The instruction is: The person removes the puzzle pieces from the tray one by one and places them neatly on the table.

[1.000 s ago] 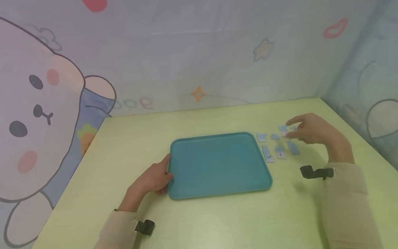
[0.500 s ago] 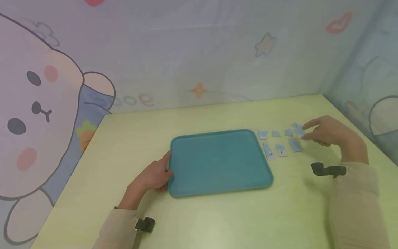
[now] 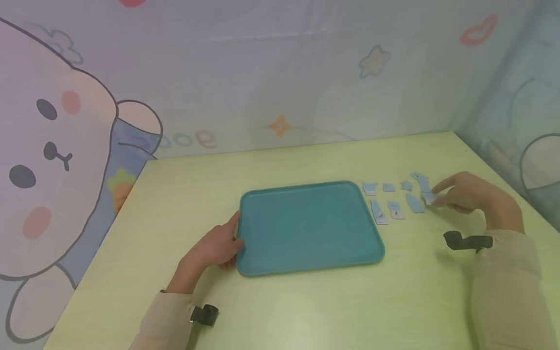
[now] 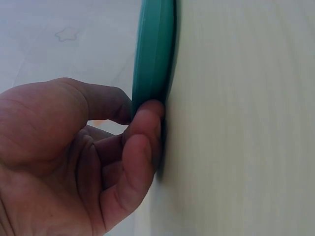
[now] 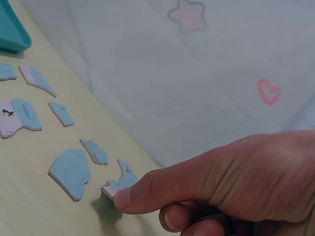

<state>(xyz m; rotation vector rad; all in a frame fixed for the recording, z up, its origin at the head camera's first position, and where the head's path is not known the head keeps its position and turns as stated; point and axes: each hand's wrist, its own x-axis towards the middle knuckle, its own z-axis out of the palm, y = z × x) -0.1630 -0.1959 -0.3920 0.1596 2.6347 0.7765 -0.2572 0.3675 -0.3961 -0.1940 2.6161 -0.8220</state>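
Note:
In the head view my left hand [image 3: 218, 244] holds the left rim of a teal rectangular tray [image 3: 306, 228] that lies on the table. The left wrist view shows the fingertips curled against the outside of the tray's edge [image 4: 155, 49]. On the right, my right hand [image 3: 474, 194] pinches a pale blue puzzle piece [image 3: 428, 198] with a whitish edge. Seen from the right wrist, the thumb covers much of this piece [image 5: 109, 191], which casts a shadow on the table. Another blue puzzle piece [image 5: 127, 173] lies just behind it.
Several more blue-and-white puzzle pieces lie flat between the tray and my right hand, among them a pointed one [image 3: 414, 204] and one with a small dark print [image 3: 395, 211]. A printed cloth [image 3: 306, 87] hangs along the table's back edge.
My right hand has moved right, then slightly toward me, carrying the puzzle piece away from the others it was among. The left hand stays on the tray. The head view has shifted slightly.

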